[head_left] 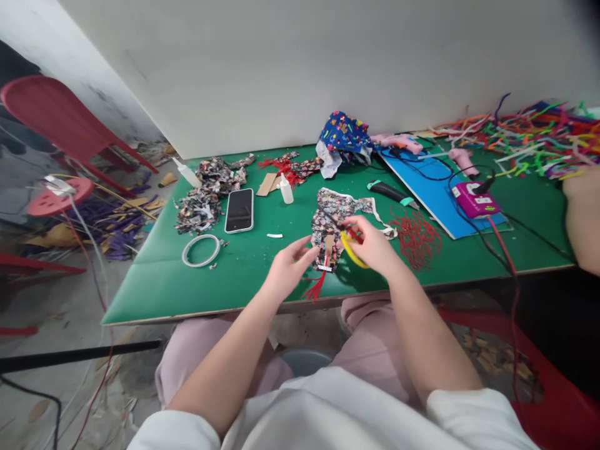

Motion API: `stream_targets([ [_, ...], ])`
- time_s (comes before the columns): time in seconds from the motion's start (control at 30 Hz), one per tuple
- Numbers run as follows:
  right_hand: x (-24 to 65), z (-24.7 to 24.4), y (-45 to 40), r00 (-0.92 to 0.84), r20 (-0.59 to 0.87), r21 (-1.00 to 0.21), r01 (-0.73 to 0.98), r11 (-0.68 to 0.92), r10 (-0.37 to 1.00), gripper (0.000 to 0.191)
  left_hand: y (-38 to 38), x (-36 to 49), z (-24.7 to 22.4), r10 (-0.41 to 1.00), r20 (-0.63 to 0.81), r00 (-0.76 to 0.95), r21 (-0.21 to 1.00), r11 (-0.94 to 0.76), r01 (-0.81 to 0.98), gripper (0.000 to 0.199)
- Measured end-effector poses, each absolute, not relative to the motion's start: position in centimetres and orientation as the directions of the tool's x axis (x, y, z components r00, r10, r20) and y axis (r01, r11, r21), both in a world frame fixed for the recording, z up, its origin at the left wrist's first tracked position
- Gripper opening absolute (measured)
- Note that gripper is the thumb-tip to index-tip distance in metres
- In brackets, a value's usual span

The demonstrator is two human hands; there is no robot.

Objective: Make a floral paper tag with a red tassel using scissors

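Observation:
A floral patterned cloth [334, 203] lies on the green table in front of me. My left hand [294, 264] is at its left edge, thumb and fingers apart, near a small brown card piece [329, 242]. My right hand [368, 242] is closed around yellow-handled scissors [352, 251], whose dark blades point to the upper left over the cloth. A red tassel [316, 287] hangs from the cloth's lower end at the table's front edge. Red cords [416, 237] lie in a loose heap to the right of my right hand.
Left on the table [154, 281] are a phone [239, 210], a tape roll [200, 251], fabric scraps [199, 209] and a white bottle [286, 190]. A utility knife [391, 194], blue board [435, 200], purple power box [475, 201] and colourful strips [534, 147] are to the right. Someone's arm [582, 212] shows far right.

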State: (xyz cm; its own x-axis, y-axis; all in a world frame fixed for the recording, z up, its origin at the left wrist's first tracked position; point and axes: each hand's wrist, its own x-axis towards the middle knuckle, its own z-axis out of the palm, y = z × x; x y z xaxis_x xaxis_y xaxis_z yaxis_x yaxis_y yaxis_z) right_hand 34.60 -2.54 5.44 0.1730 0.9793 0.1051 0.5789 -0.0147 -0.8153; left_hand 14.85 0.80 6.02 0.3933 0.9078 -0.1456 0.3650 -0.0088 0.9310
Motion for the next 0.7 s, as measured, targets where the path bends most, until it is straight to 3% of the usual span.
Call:
stream_targets([
  [0.1,32.6,5.7,-5.3,0.088,0.084,-0.810,0.587,0.016,0.993,0.029,-0.4,16.3,5.5,0.859,-0.178,0.481,0.963,0.050,0.266,0.042],
  [0.23,31.3,5.1,-8.6,0.098,-0.008,-0.766,0.639,-0.069,0.995,0.033,-2.6,16.3,4.7,0.858,-0.168,0.485,0.979,0.087,0.185,0.039],
  [0.47,31.4,4.6,-11.7,0.150,-0.033,-0.659,0.740,-0.134,0.988,0.029,-4.5,17.2,3.7,0.836,-0.178,0.520,0.980,0.100,0.174,0.038],
  [0.63,32.2,4.3,-12.0,0.347,-0.001,-0.547,0.785,-0.291,0.938,0.027,-3.5,17.7,4.3,0.810,-0.070,0.582,0.965,-0.094,0.246,0.035],
  [0.7,33.1,4.6,-10.9,0.384,-0.005,-0.559,0.765,-0.321,0.923,0.020,-1.9,17.7,4.6,0.802,0.008,0.598,0.926,-0.231,0.298,0.030],
])
